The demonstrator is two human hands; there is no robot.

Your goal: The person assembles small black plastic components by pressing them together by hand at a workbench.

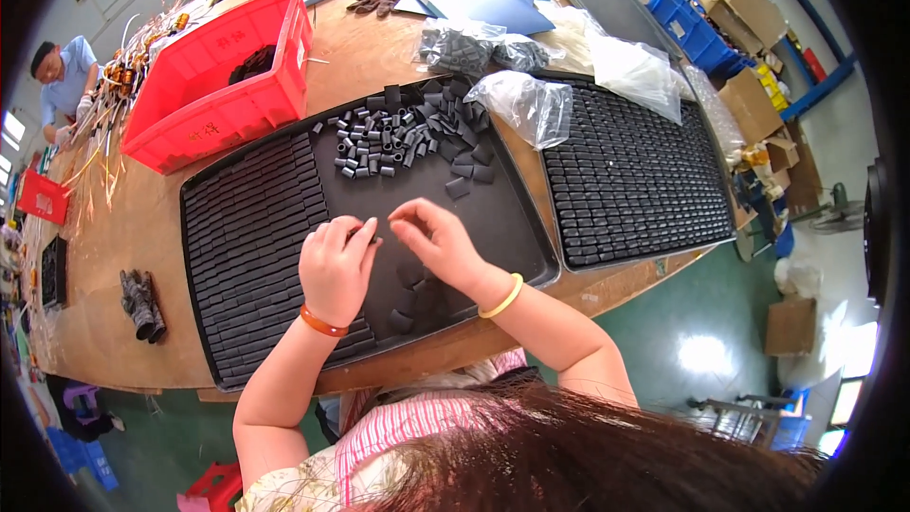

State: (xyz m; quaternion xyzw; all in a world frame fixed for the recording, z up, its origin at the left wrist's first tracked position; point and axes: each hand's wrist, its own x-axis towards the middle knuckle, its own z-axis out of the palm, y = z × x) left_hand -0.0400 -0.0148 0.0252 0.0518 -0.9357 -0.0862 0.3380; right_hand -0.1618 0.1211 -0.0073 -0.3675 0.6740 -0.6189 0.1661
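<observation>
Above a large black tray (455, 275), both hands are close together, fingertips nearly meeting. My left hand (334, 265) pinches a small dark piece at its fingertips; the piece is mostly hidden. My right hand (441, 242) is closed too, thumb and fingers curled together, and I cannot make out what they hold, if anything. Rows of black pieces (251, 237) fill the tray's left part. Beyond the hands lie a loose pile of short black tubes (384, 142) and flat black pieces (460, 128). A few flat black pieces (403, 320) rest below my right hand.
A second black tray (635, 171) full of black pieces stands at right, with clear plastic bags (521, 106) over its far edge. A red crate (213, 85) sits at far left. Dark gloves (142, 305) lie on the wooden table (95, 341). Another person (66, 85) works at the far left.
</observation>
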